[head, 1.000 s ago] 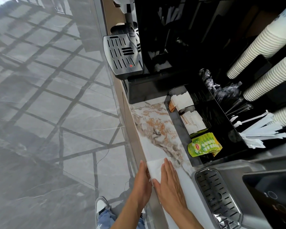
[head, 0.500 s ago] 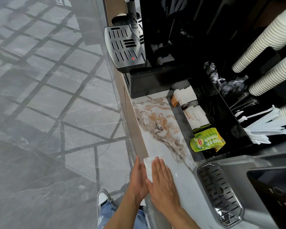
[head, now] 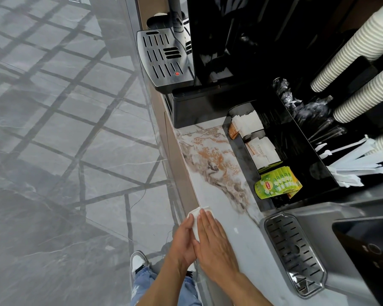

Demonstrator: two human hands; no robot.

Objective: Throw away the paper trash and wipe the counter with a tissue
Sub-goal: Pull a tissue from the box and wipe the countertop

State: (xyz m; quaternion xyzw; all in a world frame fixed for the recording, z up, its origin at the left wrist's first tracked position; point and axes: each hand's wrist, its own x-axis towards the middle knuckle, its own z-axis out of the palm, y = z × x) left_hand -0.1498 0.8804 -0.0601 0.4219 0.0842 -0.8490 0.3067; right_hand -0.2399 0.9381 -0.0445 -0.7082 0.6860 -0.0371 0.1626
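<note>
Right hand flat with fingers spread on the tissue at the marble counter near edge, left hand cupped beside it off the edge, fingers touching the tissue, green tea packets farther right.

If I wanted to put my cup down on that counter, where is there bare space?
The marble counter is bare between its front edge and the black condiment organizer, from the coffee machine down to the tissue. A narrower strip runs beside the drip tray. The organizer is crowded.
</note>
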